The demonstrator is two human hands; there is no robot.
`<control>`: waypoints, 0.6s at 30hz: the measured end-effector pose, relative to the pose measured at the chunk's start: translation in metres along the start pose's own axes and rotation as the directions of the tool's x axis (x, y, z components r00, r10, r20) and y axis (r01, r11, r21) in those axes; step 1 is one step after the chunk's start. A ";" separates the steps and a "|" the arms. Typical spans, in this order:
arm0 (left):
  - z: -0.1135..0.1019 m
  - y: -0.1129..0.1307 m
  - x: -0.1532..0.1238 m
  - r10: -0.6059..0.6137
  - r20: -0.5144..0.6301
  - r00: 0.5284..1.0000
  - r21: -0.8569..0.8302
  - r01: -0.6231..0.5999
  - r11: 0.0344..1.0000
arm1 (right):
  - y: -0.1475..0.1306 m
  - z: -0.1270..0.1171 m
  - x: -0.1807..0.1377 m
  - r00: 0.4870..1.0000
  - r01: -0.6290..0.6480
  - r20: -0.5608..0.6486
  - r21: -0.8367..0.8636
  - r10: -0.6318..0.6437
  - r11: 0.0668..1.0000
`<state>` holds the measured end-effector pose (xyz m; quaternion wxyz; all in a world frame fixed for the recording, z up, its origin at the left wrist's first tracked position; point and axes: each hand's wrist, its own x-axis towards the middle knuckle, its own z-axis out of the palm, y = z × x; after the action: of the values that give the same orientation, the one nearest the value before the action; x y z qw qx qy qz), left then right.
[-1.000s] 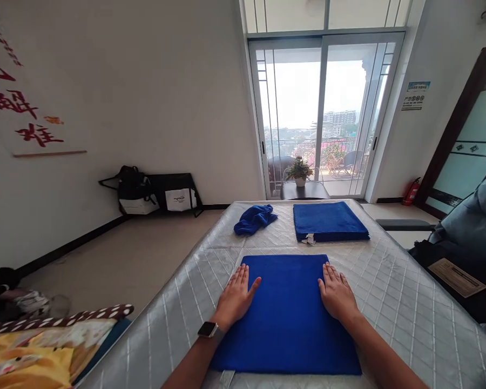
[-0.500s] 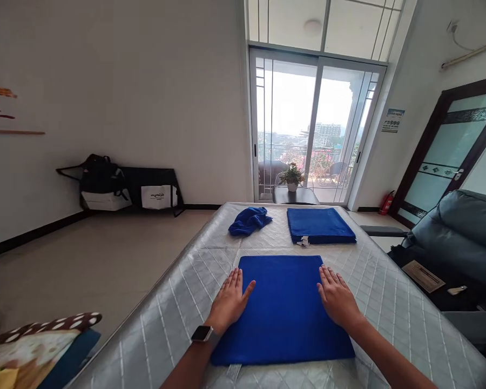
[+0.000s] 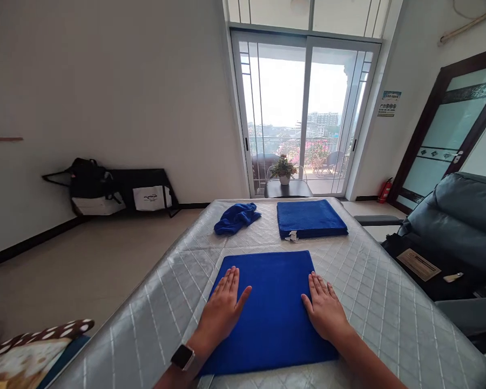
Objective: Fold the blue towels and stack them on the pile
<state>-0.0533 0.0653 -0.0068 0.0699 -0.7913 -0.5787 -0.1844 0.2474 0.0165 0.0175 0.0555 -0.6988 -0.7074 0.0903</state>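
**A:** Where is the towel located?

**B:** The towel (image 3: 274, 302) is laid flat on the quilted surface (image 3: 389, 308), near its front edge and directly before the person. It is seen as a tidy rectangle with its edges aligned.

**A:** How are the hands placed?

**B:** The left hand (image 3: 222, 312) is set palm down on the left part of the towel, and the right hand (image 3: 326, 309) is set palm down on the right part. The fingers of both are extended and slightly spread, with the thumbs turned inward. Nothing is pinched or gripped. A watch (image 3: 183, 356) is worn on the left wrist.

**A:** Which step is judged to be in hand?

**B:** Pressing or smoothing of the towel is indicated, since both palms are applied flat and no edge is raised.

**A:** What is called for by a next move?

**B:** Flat palms give no hold, so an edge or two corners must first be pinched. For a lift, both sides should be raised together, or the soft cloth may sag and its shape may be lost. A folded towel (image 3: 310, 218) is seen well apart at the far end, with a crumpled towel (image 3: 237, 217) near its left. If stacking is intended, a forward reach to the right of centre is required.
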 end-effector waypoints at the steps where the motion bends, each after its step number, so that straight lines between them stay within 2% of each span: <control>1: -0.004 0.021 0.000 0.055 0.039 0.998 -0.019 -0.054 0.998 | 0.000 0.000 0.000 1.000 -0.001 0.000 0.007 0.001 1.000; 5: -0.006 0.109 0.008 0.282 0.195 0.940 -0.129 -0.260 0.957 | 0.001 0.002 -0.001 1.000 0.002 0.001 0.011 -0.002 1.000; 7: -0.002 0.142 0.015 0.313 0.235 0.920 -0.165 -0.279 0.946 | 0.003 0.003 -0.001 1.000 0.019 0.003 -0.004 -0.019 1.000; 9: 0.004 0.162 0.021 0.302 0.262 0.917 -0.174 -0.263 0.949 | 0.005 0.004 0.000 0.999 0.046 0.003 -0.020 -0.046 0.999; 11: 0.009 0.166 0.023 0.286 0.274 0.918 -0.162 -0.249 0.955 | 0.006 0.005 0.000 0.998 0.064 0.003 -0.020 -0.064 0.998; 13: 0.012 0.157 0.019 0.267 0.280 0.922 -0.135 -0.237 0.962 | 0.007 0.005 0.000 0.998 0.058 0.003 -0.002 -0.058 0.998; 15: 0.012 0.138 0.011 0.229 0.289 0.929 -0.100 -0.209 0.973 | 0.007 0.005 0.000 0.999 0.045 -0.003 0.024 -0.045 0.999; 18: 0.008 0.093 -0.007 0.142 0.284 0.948 -0.037 -0.137 0.990 | 0.006 0.004 0.000 0.999 0.033 -0.012 0.047 -0.032 0.998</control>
<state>0.0342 0.0323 -0.0072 -0.0085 -0.8491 -0.5239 -0.0675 0.2530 0.0164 0.0125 0.0772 -0.6862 -0.7161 0.1021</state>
